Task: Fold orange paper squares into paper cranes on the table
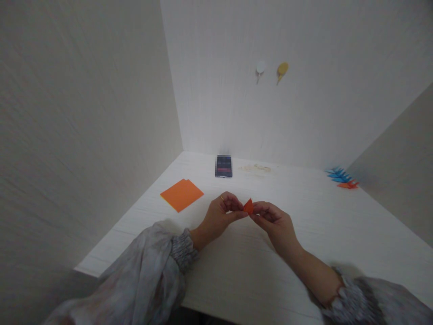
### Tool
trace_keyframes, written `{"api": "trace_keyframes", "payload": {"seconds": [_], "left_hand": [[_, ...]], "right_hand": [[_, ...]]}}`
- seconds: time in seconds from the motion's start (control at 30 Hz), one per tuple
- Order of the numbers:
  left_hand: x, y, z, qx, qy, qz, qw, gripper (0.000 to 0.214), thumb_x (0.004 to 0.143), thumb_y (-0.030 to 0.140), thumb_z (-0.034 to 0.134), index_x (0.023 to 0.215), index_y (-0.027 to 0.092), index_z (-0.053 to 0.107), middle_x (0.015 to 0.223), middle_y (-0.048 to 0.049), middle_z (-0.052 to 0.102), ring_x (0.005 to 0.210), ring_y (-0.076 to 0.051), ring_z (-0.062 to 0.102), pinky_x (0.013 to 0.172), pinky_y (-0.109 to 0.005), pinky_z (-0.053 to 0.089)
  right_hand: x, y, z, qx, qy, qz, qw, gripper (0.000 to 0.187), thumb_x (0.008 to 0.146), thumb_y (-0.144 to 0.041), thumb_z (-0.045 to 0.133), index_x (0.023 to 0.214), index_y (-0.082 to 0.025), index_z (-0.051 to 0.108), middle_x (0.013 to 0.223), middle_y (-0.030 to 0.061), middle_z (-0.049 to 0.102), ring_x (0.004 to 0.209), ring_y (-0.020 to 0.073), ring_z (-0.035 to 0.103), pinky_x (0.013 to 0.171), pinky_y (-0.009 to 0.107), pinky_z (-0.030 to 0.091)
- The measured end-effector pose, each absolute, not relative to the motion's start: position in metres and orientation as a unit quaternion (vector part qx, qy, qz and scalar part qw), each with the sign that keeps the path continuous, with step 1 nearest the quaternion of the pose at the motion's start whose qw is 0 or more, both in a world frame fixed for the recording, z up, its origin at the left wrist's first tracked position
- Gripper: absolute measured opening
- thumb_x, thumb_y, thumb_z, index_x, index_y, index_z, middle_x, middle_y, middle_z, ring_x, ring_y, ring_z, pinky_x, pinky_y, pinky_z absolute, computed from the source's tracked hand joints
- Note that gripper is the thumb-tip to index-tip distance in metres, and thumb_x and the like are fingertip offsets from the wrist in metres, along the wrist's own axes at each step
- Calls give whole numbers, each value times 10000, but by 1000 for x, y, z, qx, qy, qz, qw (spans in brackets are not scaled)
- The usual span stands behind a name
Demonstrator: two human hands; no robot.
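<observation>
A small folded piece of orange paper (pixel 248 206), pointed at the top, is held up above the white table (pixel 216 266). My left hand (pixel 226 211) pinches its left side between thumb and fingers; a ring shows on one finger. From the other side my right hand (pixel 275 222) pinches the paper's right edge. Fingertips cover its lower and side edges. To the left of my hands lies a stack of square orange paper sheets (pixel 181 195), with a thin yellow edge showing at its left.
A phone-like dark device (pixel 223 166) stands near the back wall. Several folded blue paper pieces (pixel 338 174) and an orange folded one (pixel 348 184) lie at the far right. White (pixel 260 68) and yellow (pixel 283 69) hooks are on the back wall. Side walls enclose the table.
</observation>
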State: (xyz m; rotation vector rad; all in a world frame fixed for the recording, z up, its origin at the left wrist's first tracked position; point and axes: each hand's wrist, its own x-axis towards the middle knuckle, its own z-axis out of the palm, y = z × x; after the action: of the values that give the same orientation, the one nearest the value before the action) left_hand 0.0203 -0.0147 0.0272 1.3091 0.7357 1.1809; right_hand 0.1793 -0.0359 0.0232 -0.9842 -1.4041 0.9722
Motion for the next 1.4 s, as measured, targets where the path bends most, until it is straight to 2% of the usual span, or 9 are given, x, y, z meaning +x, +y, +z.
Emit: {"api": "trace_keyframes", "payload": {"seconds": [0.53,0.87,1.0,1.23,1.4], "left_hand": [[21,-15,28,536,302,497,612,294,587,183,707,739,142,458,680,28,553,621,-66,526,607,-214,415],[21,-15,26,533,293,494,621,306,594,185,699,789,152,465,686,27,563,613,-66,532,587,-199,407],[21,-15,26,534,289,495,622,301,592,192,699,792,149,479,722,12,574,641,-75,543,610,-210,414],[21,-14,21,551,283,480,621,341,616,209,685,916,155,532,817,-24,595,693,-91,550,665,-240,430],[20,-14,25,608,294,468,570,290,585,239,706,832,139,592,804,-27,565,732,-116,535,713,-270,430]], "right_hand": [[178,-39,22,-391,-564,468,557,75,658,-184,659,715,-215,621,853,15,628,814,157,569,762,300,453],[175,-38,19,-445,-508,465,572,116,606,-203,704,697,-212,633,754,3,639,697,131,570,660,267,461],[173,-39,22,-449,-497,460,583,176,586,-195,721,707,-204,594,685,-19,614,629,101,548,598,231,448],[171,-40,27,-438,-492,467,590,197,589,-194,718,684,-193,546,686,-20,602,633,98,547,601,230,446],[170,-39,28,-438,-499,461,588,203,587,-200,716,671,-191,531,684,-18,603,627,103,547,596,237,446]]}}
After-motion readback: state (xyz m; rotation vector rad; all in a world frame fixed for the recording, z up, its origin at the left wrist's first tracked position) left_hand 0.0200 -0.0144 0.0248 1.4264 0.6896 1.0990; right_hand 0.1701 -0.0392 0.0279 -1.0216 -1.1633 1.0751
